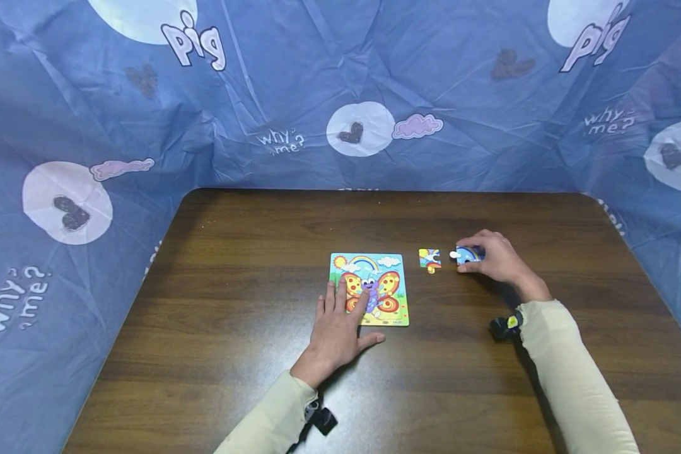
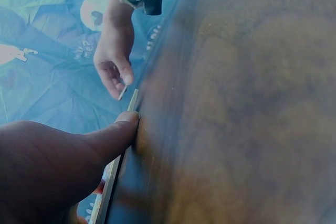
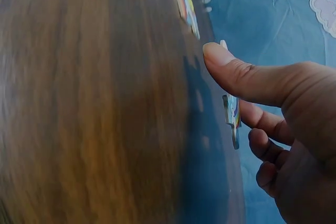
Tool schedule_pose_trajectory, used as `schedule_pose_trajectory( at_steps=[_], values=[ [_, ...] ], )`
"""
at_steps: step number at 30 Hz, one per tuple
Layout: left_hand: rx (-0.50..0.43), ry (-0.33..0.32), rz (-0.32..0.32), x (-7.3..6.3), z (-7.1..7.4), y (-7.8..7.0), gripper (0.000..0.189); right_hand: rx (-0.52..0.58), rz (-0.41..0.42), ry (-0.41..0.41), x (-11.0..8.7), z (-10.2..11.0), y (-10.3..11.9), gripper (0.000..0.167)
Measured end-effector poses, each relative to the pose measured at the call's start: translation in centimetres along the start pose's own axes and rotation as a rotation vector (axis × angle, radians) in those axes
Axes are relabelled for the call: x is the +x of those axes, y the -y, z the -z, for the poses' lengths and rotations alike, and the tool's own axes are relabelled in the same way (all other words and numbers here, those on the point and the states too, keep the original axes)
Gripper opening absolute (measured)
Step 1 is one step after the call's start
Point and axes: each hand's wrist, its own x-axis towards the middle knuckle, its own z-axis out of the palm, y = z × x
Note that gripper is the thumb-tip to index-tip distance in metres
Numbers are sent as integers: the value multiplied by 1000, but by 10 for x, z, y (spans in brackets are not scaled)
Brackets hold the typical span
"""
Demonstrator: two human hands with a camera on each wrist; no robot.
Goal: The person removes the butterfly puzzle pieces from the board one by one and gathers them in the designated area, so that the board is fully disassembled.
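My left hand (image 1: 336,328) lies with spread, straight fingers over the lower left of a square butterfly puzzle board (image 1: 396,309). Its thumb (image 2: 118,135) shows beside the board's thin edge (image 2: 107,195) in the left wrist view. To the right of the board, my right hand (image 1: 499,257) pinches a blue puzzle piece (image 1: 466,255) with a rainbow on it between thumb and fingers. In the right wrist view that puzzle piece (image 3: 231,109) is seen edge-on, above its shadow. Between board and right hand, another puzzle piece (image 1: 429,258) lies on the table.
A brown wooden table (image 1: 232,271) carries everything. Blue printed cloth (image 1: 295,82) hangs behind it and at both sides. A small black device is strapped at each wrist, one by the left sleeve (image 1: 323,420) and one by the right sleeve (image 1: 502,328).
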Motion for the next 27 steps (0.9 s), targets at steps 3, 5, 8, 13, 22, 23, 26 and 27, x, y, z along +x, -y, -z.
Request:
schedule_pose_trajectory(
  at_steps=[3,5,8,13,22,23,26,27],
  values=[
    [1,-2,-2,0,0,0,87,-8,-6,14,-1,1,-4,52],
    [0,3,2,-1,0,0,87,-3,-18,32,-1,1,-6,51],
    [3,2,2,-1,1,0,87,6,-34,63,-1,1,-7,50],
    [3,9,4,-1,1,-1,87,13,-43,84,0,-2,-11,50],
    [8,1,-2,-1,0,-1,88,19,-61,107,2,-3,-13,52],
    [6,0,-2,-1,0,-1,88,21,-65,107,2,-3,-13,52],
    [4,4,1,-1,0,-1,88,28,-75,107,2,-3,-12,52],
    [3,1,0,-1,0,-1,88,29,-77,105,2,-3,-12,52]
  ],
)
